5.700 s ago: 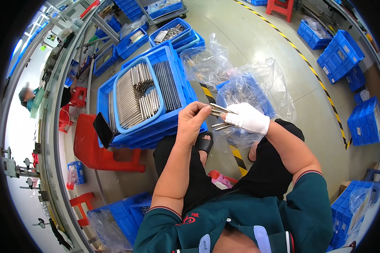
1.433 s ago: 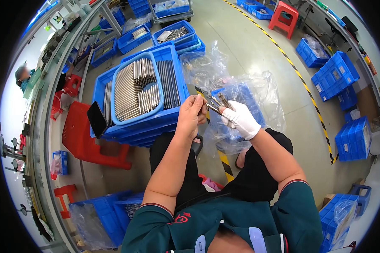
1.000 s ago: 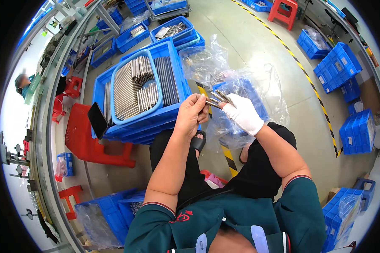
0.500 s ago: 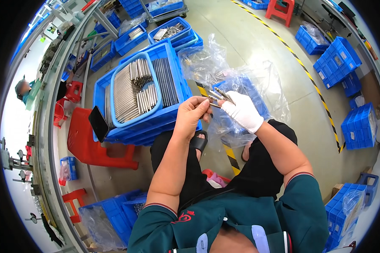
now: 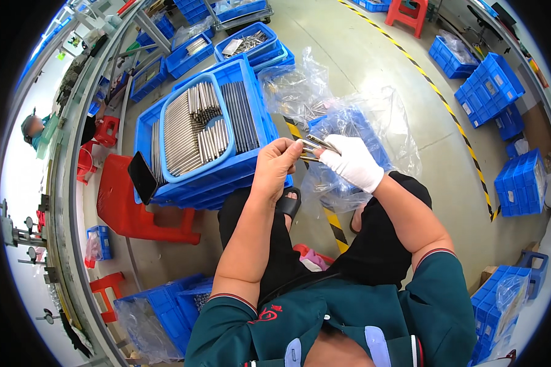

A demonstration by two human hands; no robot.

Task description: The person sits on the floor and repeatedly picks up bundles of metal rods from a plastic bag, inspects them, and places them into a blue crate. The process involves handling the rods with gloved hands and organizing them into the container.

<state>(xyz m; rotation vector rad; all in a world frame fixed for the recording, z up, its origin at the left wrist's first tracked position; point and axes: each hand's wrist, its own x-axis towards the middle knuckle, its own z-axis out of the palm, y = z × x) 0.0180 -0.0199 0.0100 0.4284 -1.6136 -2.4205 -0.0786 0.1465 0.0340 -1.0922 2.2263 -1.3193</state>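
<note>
Several slim metal rods (image 5: 320, 143) lie in the grip of my right hand (image 5: 351, 164), which wears a white glove with bare fingertips. My bare left hand (image 5: 277, 161) pinches the near end of one or more of these rods between thumb and forefinger. Both hands meet above my knees. Left of them, a light-blue tray (image 5: 231, 137) holds rows of similar silvery rods and rests on a blue crate (image 5: 264, 116) with darker rods along its side. Beneath my right hand stands a blue bin (image 5: 373, 137) lined with clear plastic, with loose rods partly hidden inside.
A phone (image 5: 142, 179) leans on the crate's near left corner, beside a red stool (image 5: 119, 199). Clear plastic bags (image 5: 300, 82) spread around the bin. More blue crates (image 5: 488, 85) line the right side. At far left, another person (image 5: 33, 126) is by the bench.
The rods between my hands have shifted slightly, with their ends now spread nearer my left fingertips. My right hand has moved slightly; the trays and crates stay in place.
</note>
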